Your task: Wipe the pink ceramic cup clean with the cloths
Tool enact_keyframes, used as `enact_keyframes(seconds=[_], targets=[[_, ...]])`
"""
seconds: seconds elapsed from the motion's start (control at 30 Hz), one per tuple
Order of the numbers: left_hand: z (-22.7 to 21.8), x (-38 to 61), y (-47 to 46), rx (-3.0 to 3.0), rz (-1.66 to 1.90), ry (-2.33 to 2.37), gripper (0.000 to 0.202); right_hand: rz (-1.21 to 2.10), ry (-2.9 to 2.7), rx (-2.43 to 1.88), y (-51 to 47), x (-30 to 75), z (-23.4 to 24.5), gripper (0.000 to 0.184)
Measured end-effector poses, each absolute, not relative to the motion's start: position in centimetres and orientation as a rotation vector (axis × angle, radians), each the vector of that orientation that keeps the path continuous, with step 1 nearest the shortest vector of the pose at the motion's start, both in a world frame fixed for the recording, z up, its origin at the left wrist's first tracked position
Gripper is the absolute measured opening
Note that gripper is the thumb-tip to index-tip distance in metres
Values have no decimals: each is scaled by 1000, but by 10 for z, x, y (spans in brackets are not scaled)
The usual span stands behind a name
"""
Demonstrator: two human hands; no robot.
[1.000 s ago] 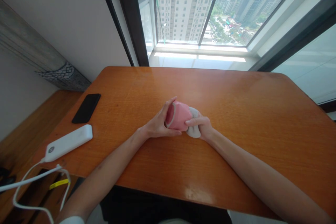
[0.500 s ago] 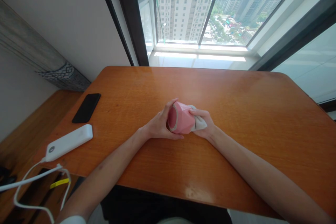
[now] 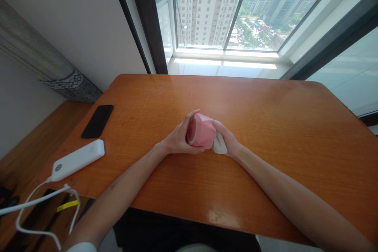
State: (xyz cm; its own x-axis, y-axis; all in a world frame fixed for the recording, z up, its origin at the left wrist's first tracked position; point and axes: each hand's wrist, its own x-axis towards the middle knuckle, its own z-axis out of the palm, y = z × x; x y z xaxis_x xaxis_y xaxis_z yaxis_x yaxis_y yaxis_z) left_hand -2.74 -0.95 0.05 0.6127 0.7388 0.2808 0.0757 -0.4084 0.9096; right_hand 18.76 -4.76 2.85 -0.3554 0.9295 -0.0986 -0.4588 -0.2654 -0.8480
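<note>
A pink faceted cup [image 3: 204, 130] lies tilted on its side between my hands, its round mouth facing left. My left hand [image 3: 181, 136] is wrapped around the rim end, thumb and fingers on opposite sides. In my right hand [image 3: 227, 138] is a crumpled white cloth [image 3: 219, 144], pressed against the cup's base end; the thumb rests at the cup's edge. The right fingers behind the cloth are mostly hidden.
On the left of the brown wooden table [image 3: 265, 126] lie a black phone [image 3: 97, 121] and a white power bank [image 3: 78, 160]. A white cable [image 3: 35, 201] runs from the power bank past the table edge. A window stands behind the table.
The cloth has shifted slightly left and down in my right hand, which has turned around the cup's base. The cup has moved a little left, still held in my left hand.
</note>
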Motion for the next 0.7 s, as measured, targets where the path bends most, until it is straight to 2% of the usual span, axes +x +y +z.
enact_keyframes(seconds=[0.13,0.3,0.43,0.7], targets=[[0,-28,-7,1821,890,624,128,1533,-1167,-871,-50,191,22,51],[1,-28,-6,1736,924,585,124,1223,-1614,-848,-57,195,21,39],[2,-28,-5,1687,930,556,122,774,-1945,-718,-58,193,28,34],[7,-31,-3,1684,917,560,119,158,-2129,-645,-54,189,17,20]])
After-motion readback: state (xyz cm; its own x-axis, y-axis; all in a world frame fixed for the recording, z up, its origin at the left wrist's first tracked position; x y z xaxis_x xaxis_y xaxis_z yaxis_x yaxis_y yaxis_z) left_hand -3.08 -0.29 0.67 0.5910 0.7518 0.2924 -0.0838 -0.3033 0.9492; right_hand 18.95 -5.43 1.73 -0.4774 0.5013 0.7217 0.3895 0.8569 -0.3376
